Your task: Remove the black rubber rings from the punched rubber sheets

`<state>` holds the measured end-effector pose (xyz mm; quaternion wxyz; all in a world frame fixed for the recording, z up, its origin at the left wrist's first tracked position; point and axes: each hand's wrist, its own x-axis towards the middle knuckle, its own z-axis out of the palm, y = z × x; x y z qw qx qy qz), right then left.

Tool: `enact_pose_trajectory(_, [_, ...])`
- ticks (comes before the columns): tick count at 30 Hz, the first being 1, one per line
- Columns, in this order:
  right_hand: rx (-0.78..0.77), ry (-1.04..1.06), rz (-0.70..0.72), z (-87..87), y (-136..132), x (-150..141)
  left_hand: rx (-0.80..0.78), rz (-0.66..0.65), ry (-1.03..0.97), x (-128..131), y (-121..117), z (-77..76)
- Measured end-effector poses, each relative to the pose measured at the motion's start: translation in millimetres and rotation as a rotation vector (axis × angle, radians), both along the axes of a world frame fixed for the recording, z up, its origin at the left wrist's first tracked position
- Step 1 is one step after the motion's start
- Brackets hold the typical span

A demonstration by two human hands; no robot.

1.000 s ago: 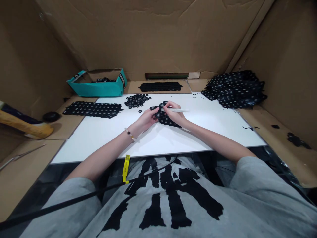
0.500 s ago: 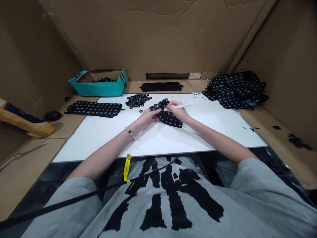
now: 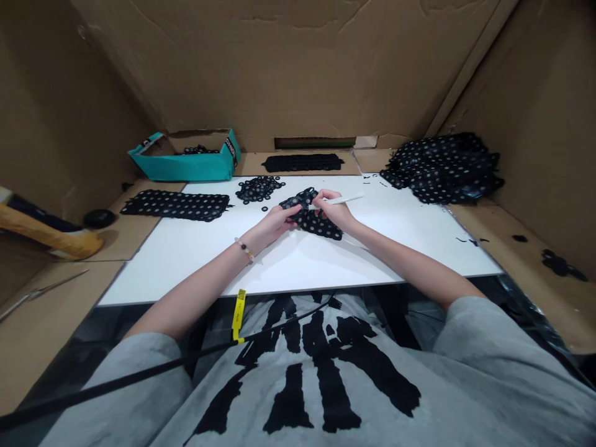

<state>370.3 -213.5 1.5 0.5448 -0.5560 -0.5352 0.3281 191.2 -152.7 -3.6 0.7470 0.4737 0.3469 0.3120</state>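
Observation:
Over the middle of the white board (image 3: 261, 261), my left hand (image 3: 279, 222) grips a black sheet (image 3: 321, 227) dotted with rows of pale round holes. Its thumb lies on top of the sheet and the fingers are underneath. My right hand (image 3: 336, 210) is closed around a slim white pen-like tool (image 3: 347, 198), whose tip meets the sheet beside my left thumb. A heap of small black rings (image 3: 258, 189) lies just beyond my left hand, with one loose ring (image 3: 264, 209) nearer to it.
A teal box (image 3: 186, 166) holding black pieces stands at the back left. One dotted sheet (image 3: 177, 205) lies left, a stack of strips (image 3: 302, 162) behind, and a large pile of dotted sheets (image 3: 444, 167) back right. Scissors (image 3: 41, 290) rest at far left; cardboard walls (image 3: 298, 74) surround the board.
Around the tool's tip, the sheet's upper part lies flatter, and the loop that stood up there is lower. Both hands stay almost in place.

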Motion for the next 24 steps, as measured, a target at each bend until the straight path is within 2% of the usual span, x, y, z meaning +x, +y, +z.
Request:
enact_pose_trajectory(6, [0.05, -0.121, -0.026, -1.5, -6, -7, -0.053, 0.073, -0.012, 0, 0, -0.1])
enact_pose_trajectory(13, [0.102, -0.28, -0.046, -5.4, -5, -13, -0.047, 0.035, -0.019, -2, 2, -4.7])
enact_pose_trajectory(24, [0.185, -0.353, -0.065, -8.2, 1, -11, -0.074, -0.014, -0.036, -3, 12, -8.8])
